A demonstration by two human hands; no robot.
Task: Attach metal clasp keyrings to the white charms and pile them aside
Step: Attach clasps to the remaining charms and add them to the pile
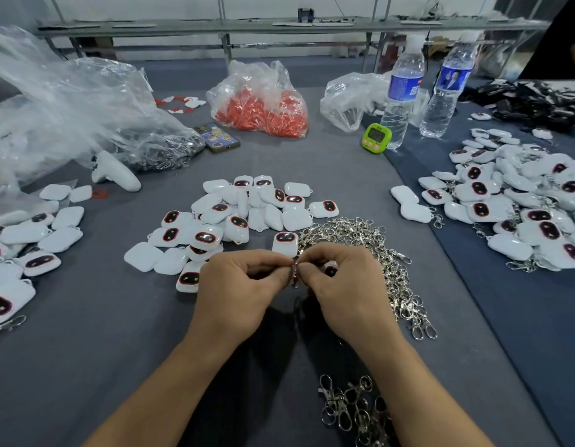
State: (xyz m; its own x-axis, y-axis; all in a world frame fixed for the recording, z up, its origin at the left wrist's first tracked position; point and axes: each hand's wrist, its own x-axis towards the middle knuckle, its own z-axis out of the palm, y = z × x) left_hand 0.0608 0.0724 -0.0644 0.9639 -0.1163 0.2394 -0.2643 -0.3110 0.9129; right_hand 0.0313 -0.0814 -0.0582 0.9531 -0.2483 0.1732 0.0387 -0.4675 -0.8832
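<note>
Hands: the left hand [237,285] and the right hand [341,285] are being held together above the near middle of the desk [118,333], with their fingertips meeting.
Left hand: a clasp keyring [294,273] is being pinched between thumb and forefinger, and the other fingers are being kept curled.
Right hand: the same clasp keyring is being pinched from the right. A white charm [330,269] is being kept under the curled fingers, and only part of it is being shown.
Join: whether ring and charm are linked cannot be told, since the spot is being hidden by the fingertips.
Supply of charms: a heap of loose charms [247,214] is being carried by the desk just beyond the hands.
Supply of rings: a tangle of loose keyrings [360,240] is lying to the right of the hands, touching that heap. A smaller bunch [353,411] is lying at the near edge by the right forearm.
Side piles: charms with clasps are being kept in a right pile [521,204] and a left pile [28,240].
Far side: a bag of red parts [263,104], a green timer [376,138] and two water bottles [402,88] are being kept there.
</note>
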